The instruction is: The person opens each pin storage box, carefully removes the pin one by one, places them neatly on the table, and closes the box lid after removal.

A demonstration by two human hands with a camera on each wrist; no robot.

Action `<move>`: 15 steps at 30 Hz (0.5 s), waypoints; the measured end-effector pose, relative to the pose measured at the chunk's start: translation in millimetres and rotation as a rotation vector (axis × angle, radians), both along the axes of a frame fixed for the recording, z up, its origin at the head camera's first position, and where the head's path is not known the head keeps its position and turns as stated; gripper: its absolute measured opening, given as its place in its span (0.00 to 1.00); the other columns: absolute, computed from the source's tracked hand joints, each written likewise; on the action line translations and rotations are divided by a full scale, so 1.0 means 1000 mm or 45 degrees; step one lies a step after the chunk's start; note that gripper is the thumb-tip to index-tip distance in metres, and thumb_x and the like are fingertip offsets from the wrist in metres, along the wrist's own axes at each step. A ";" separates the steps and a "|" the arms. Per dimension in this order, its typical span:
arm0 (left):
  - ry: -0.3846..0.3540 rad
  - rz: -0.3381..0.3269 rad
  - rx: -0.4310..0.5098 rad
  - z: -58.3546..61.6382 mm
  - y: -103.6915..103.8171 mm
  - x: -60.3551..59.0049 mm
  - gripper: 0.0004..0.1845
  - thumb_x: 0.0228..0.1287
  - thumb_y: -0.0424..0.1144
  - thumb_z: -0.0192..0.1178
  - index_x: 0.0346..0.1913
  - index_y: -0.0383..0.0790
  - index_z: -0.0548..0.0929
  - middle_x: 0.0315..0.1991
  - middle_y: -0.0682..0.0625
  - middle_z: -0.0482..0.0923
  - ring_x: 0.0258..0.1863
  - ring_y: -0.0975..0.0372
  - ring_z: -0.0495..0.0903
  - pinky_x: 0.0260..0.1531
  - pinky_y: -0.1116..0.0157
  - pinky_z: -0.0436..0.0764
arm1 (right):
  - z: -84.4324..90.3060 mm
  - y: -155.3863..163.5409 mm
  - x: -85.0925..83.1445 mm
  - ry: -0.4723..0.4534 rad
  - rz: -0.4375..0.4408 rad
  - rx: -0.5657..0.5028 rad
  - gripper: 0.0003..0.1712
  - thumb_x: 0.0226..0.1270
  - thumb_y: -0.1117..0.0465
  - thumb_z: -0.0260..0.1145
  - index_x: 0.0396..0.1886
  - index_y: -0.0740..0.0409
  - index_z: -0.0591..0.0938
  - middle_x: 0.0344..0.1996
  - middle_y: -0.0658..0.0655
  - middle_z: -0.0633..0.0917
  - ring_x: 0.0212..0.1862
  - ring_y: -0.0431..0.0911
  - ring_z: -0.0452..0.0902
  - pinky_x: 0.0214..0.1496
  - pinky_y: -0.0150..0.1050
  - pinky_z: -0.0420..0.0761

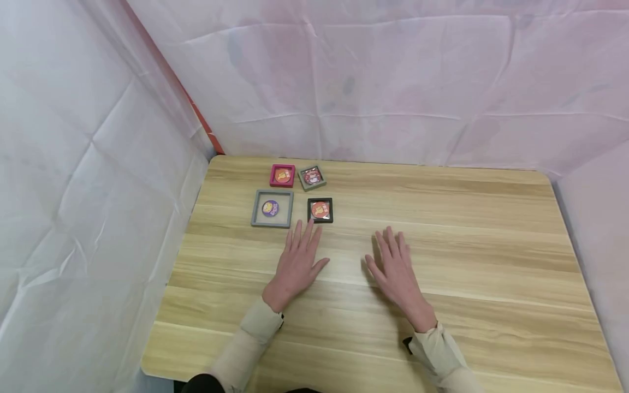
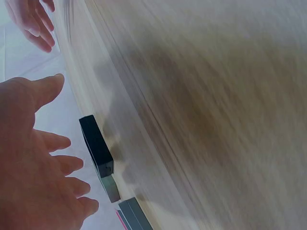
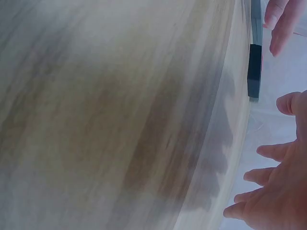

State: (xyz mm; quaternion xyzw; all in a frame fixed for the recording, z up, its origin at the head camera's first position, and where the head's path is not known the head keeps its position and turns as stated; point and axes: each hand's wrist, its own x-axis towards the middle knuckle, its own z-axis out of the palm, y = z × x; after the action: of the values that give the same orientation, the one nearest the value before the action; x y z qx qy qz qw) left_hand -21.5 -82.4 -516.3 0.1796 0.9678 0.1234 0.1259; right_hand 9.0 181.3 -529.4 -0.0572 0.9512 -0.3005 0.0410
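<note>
The large grey square frame lies leftmost on the wood-grain worktop, the magenta square frame behind it. The left hand, spread and empty, hangs near the small black square frame; I judge it best pinched gently by its sides. The right hand, spread, holds nothing.

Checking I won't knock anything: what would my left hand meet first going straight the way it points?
Your left hand would likely meet the black frame first, though it might pass above.
</note>
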 end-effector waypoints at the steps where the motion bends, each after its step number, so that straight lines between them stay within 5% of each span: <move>1: 0.004 -0.001 0.003 0.000 -0.001 -0.001 0.43 0.82 0.59 0.50 0.87 0.43 0.48 0.89 0.41 0.38 0.88 0.42 0.36 0.88 0.43 0.44 | 0.000 0.000 -0.001 -0.003 0.005 0.000 0.41 0.82 0.48 0.57 0.84 0.63 0.59 0.85 0.71 0.50 0.85 0.73 0.38 0.83 0.78 0.45; 7: 0.071 -0.021 0.051 -0.002 -0.005 -0.014 0.43 0.82 0.56 0.52 0.86 0.39 0.48 0.88 0.38 0.42 0.87 0.40 0.40 0.88 0.45 0.50 | 0.003 -0.005 -0.009 -0.016 0.019 -0.031 0.39 0.83 0.45 0.56 0.81 0.65 0.63 0.84 0.71 0.55 0.86 0.70 0.43 0.87 0.70 0.47; 15: 0.057 -0.059 0.104 -0.003 -0.007 -0.035 0.43 0.82 0.54 0.54 0.85 0.34 0.50 0.88 0.37 0.41 0.87 0.40 0.42 0.87 0.49 0.52 | 0.006 -0.015 -0.023 0.026 0.008 -0.122 0.36 0.83 0.47 0.58 0.78 0.67 0.69 0.77 0.73 0.68 0.80 0.69 0.59 0.82 0.68 0.65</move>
State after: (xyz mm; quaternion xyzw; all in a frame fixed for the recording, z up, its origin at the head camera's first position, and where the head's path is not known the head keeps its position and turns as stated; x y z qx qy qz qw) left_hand -56.5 -89.1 -518.9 0.2096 0.9602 0.1559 0.0994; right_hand -13.7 166.2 -523.1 -0.0652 0.9358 -0.3452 0.0293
